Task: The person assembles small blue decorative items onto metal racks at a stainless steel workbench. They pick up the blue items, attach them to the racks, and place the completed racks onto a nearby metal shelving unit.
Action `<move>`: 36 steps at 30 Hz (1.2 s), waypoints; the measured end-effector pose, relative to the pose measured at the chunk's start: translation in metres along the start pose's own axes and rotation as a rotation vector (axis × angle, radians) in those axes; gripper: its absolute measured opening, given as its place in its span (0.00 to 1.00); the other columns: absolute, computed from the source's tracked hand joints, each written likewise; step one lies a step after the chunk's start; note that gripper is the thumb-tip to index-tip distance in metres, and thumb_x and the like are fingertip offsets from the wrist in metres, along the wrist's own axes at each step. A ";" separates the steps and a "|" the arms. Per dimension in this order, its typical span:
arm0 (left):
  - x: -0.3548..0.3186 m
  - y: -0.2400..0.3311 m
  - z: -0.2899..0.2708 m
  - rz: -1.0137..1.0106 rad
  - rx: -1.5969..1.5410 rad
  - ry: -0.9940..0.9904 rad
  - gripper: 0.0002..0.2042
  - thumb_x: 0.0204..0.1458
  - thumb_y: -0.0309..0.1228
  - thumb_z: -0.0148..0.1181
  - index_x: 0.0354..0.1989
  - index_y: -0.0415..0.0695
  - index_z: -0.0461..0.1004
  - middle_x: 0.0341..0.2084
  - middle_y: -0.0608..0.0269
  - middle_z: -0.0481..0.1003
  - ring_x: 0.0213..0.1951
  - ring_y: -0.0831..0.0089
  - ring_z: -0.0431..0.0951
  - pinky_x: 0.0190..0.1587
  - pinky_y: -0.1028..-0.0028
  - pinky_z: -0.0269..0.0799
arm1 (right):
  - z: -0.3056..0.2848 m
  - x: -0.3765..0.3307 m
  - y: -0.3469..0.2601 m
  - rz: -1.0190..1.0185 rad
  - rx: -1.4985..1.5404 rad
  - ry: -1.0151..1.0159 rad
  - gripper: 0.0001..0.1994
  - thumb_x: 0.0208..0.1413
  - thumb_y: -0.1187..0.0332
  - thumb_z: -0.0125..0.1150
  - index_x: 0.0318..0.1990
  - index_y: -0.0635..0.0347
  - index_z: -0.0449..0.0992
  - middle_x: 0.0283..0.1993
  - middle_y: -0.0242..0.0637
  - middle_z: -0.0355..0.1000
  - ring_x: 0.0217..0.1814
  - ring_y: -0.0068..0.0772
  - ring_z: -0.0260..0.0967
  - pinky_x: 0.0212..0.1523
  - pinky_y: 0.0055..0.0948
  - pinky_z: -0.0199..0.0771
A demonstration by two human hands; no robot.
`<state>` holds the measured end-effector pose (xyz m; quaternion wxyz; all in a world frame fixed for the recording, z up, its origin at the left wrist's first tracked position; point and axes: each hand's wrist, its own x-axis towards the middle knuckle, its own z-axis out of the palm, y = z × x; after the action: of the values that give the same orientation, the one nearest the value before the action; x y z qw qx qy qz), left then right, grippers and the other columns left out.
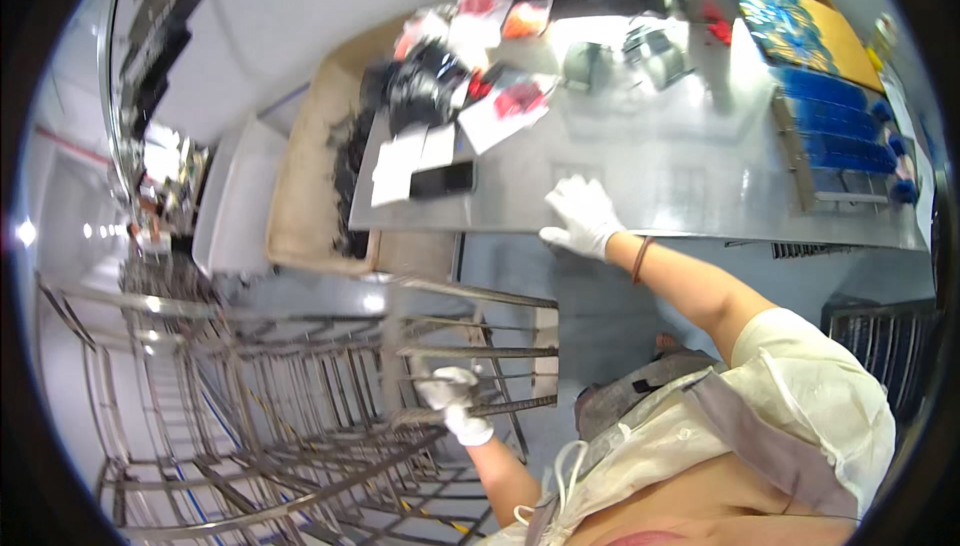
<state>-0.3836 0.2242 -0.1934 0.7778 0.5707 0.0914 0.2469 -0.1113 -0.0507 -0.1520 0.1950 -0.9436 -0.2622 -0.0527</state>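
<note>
My right hand [583, 216], in a white glove, is at the near edge of a shiny metal table [660, 176]. Its fingers are spread, with nothing in them, and seem to rest on the tabletop. My left hand [455, 396], also white-gloved, is lower down, against the bars of a metal rack [470, 351]. Blur and shade blend its fingers with the bars, so I cannot make out whether they grip one. Left of my right hand, a dark phone [442, 180] lies at the table's near edge beside white paper sheets [396, 168].
Black plastic-like items [425, 86] and red pieces [518, 99] on paper cover the table's left part. Blue bundles [835, 131] lie at the right. A large tan bin [305, 186] stands left of the table. More metal racks [240, 426] fill the lower left.
</note>
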 end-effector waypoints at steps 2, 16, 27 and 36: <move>0.024 0.018 0.057 0.098 -0.262 0.097 0.38 0.53 0.51 0.59 0.72 0.51 0.59 0.34 0.62 0.75 0.37 0.70 0.78 0.45 0.58 0.79 | -0.028 -0.021 -0.012 -0.180 0.560 0.288 0.22 0.53 0.57 0.65 0.49 0.63 0.75 0.49 0.51 0.73 0.52 0.55 0.73 0.54 0.48 0.74; 0.133 -0.071 0.283 -1.193 -0.023 -1.178 0.34 0.66 0.53 0.54 0.70 0.38 0.65 0.62 0.49 0.73 0.62 0.58 0.74 0.66 0.58 0.68 | -0.098 -0.101 0.204 0.100 0.044 -0.016 0.14 0.55 0.55 0.69 0.39 0.53 0.80 0.38 0.39 0.74 0.44 0.47 0.76 0.48 0.45 0.75; 0.337 -0.288 0.551 -1.284 -0.301 -0.405 0.09 0.64 0.37 0.64 0.46 0.49 0.73 0.41 0.67 0.78 0.39 0.73 0.79 0.33 0.75 0.73 | -0.150 -0.039 0.285 0.120 -0.098 0.038 0.20 0.49 0.48 0.71 0.37 0.56 0.80 0.37 0.39 0.75 0.40 0.47 0.75 0.45 0.43 0.75; 0.256 -0.104 0.517 -0.642 -0.263 -0.679 0.17 0.67 0.30 0.58 0.62 0.44 0.73 0.29 0.71 0.71 0.27 0.82 0.69 0.24 0.83 0.64 | -0.198 0.069 0.255 0.502 0.178 0.334 0.48 0.47 0.61 0.73 0.75 0.64 0.55 0.72 0.61 0.61 0.72 0.58 0.63 0.71 0.44 0.64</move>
<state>0.0850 -0.1103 -0.0834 0.8662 0.4588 -0.0280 -0.1961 0.0804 -0.2970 -0.0432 0.3244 -0.9363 0.0109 -0.1339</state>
